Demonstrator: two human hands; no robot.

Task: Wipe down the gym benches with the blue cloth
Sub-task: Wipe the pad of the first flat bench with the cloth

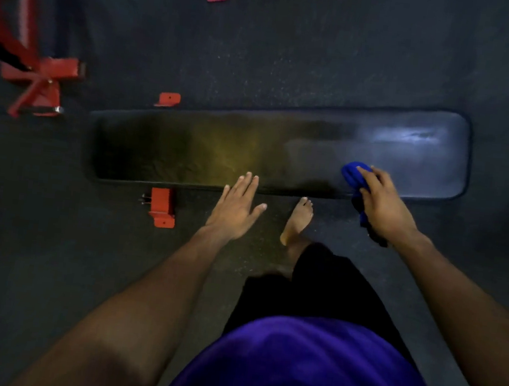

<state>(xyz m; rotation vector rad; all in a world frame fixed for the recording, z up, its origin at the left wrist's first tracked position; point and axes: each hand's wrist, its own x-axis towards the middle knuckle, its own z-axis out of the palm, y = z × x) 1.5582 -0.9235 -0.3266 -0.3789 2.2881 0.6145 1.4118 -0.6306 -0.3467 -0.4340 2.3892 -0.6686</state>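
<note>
L hand (pixel 235 209): flat, fingers straight | R hand (pixel 382 203): curled grip on cloth (pixel 354 173)

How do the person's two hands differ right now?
The right hand grips the blue cloth with curled fingers; the left hand holds nothing, its fingers straight and spread. The right hand is over the bench pad near its right end; the left hand is at the pad's near edge, around the middle. Both are bare, reaching forward.
</note>
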